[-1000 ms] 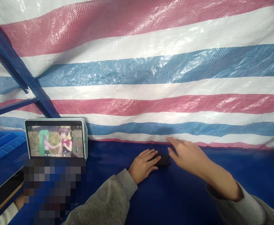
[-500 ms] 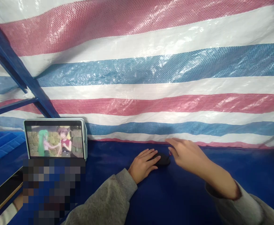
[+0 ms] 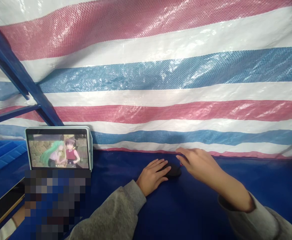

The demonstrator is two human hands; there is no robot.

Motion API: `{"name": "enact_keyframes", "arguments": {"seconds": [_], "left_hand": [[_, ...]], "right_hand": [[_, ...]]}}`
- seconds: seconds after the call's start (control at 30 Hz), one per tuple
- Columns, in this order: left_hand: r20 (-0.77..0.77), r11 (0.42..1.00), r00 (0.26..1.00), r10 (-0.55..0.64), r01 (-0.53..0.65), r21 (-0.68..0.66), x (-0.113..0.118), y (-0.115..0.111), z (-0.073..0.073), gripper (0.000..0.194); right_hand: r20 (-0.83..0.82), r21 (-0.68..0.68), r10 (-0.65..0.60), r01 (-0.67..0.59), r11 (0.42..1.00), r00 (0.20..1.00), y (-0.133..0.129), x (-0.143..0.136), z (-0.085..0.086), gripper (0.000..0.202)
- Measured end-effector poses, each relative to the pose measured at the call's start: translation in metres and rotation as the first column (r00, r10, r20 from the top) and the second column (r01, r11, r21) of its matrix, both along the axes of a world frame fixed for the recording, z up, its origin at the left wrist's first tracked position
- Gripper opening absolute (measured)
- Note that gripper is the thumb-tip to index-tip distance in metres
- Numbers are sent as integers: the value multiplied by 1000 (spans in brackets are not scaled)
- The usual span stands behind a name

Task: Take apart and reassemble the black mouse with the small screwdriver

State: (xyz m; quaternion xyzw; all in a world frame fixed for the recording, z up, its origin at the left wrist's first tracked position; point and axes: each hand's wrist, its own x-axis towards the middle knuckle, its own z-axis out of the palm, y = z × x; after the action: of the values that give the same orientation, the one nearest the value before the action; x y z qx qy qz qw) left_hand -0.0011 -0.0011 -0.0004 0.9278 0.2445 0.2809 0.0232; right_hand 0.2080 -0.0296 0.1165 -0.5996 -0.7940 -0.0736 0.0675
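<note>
On the dark blue tabletop lies a flat, rounded black computer mouse [image 3: 173, 171]. My left hand [image 3: 152, 176] rests across its left side, fingers stretched out and pressing it down. At the mouse's right end, my right hand [image 3: 198, 165] pinches a thin screwdriver [image 3: 180, 164] with a bit of red on it. Its narrow shaft slants down to the mouse's surface. My fingers hide most of its handle, and the tip is too small to make out.
A tablet [image 3: 58, 150] playing a cartoon stands at the left, with a blurred patch below it. Another person's hand [image 3: 21, 215] is near a phone [image 3: 4, 205]. Blue trays [image 3: 6, 153], a blue metal frame [image 3: 33, 90] and striped plastic sheeting [image 3: 160, 76] lie beyond.
My right thumb and fingers have shifted slightly around the screwdriver. My left hand and the mouse stay in place. The tablet's picture has changed.
</note>
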Motion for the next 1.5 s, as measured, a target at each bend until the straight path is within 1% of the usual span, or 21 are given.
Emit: {"name": "enact_keyframes", "arguments": {"seconds": [0.17,0.4,0.7,0.87,1.03,1.27,1.4,1.5], "left_hand": [[18,1000,1000,-10,10,-9,0,0,1,39],[10,1000,1000,-8,8,-18,0,0,-2,40],[1,1000,1000,-5,5,-1,0,0,0,40],[9,1000,1000,-5,5,-7,0,0,0,39],[2,1000,1000,-4,4,0,0,0,-1,40],[12,1000,1000,1,-1,-1,0,0,-1,39],[15,1000,1000,-1,1,-4,0,0,-1,39],[10,1000,1000,6,-5,-6,0,0,-1,40]], "right_hand": [[-10,15,8,-8,1000,1000,-1,1,0,31],[-26,17,16,-16,1000,1000,0,0,1,30],[-26,40,17,-16,999,1000,0,0,-2,31],[-28,64,40,-38,997,999,1,1,-1,32],[-32,54,26,-24,998,999,1,0,0,31],[-2,22,-1,1,1000,1000,3,-1,-4,36],[49,12,-79,78,997,996,0,-3,1,41],[31,10,-122,122,992,992,-3,-4,5,38]]}}
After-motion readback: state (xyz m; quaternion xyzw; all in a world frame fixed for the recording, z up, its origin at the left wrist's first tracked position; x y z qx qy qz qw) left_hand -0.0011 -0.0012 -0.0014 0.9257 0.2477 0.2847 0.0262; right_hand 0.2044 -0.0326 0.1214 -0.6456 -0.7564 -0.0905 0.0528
